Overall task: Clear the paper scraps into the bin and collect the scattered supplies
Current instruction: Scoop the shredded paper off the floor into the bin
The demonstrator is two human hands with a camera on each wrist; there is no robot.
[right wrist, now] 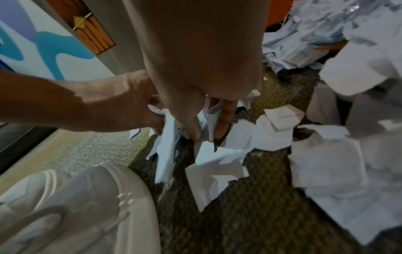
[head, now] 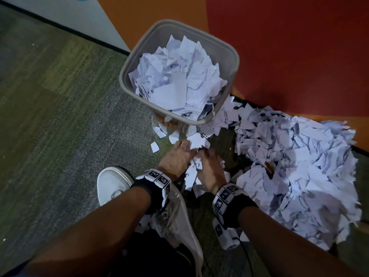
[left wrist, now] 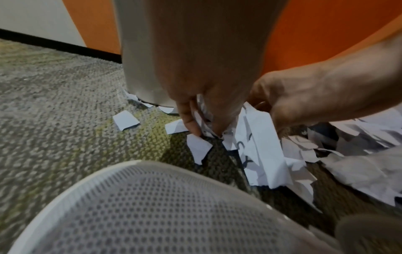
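Observation:
A grey bin [head: 232, 62] stands on the carpet by the wall, heaped with white paper scraps [head: 179, 80]. A big pile of torn paper [head: 295, 160] spreads over the floor to its right. Just in front of the bin's base, my left hand [head: 177, 156] and right hand [head: 209, 166] meet over a small bunch of scraps [head: 196, 162]. The left hand [left wrist: 195, 118] curls its fingers around paper pieces; the right hand [right wrist: 195, 123] pinches scraps too. Loose bits [left wrist: 126, 120] lie on the carpet to the left.
My white shoe [head: 113, 184] sits just left of my left wrist, large in both wrist views [left wrist: 174, 214] [right wrist: 76, 206]. An orange and red wall [head: 289, 47] runs behind the bin. Green-grey carpet [head: 60, 116] stretches to the left.

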